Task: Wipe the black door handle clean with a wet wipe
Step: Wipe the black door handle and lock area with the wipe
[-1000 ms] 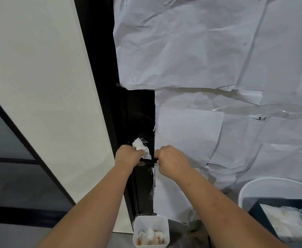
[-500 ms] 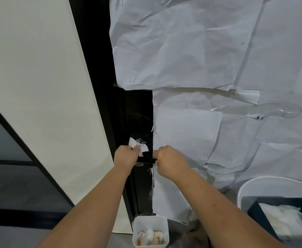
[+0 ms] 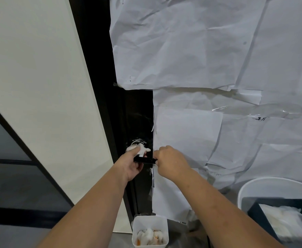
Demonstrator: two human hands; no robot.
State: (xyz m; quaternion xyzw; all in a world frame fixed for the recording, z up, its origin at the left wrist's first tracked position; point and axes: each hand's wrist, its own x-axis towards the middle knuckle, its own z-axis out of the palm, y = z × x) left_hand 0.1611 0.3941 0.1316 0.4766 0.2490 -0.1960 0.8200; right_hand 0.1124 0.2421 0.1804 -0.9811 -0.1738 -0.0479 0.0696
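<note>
Cream wall (image 3: pixel 39 86), crumpled white paper sheets (image 3: pixel 191 42) taped over dark door (image 3: pixel 137 108)

Your left hand (image 3: pixel 131 164) has rolled open a little since a second ago: the palm side now shows and the wet wipe (image 3: pixel 139 149) has slid from the top of your fist to the base end of the black door handle (image 3: pixel 145 160), bunched there. More of the bar shows between your hands
</note>
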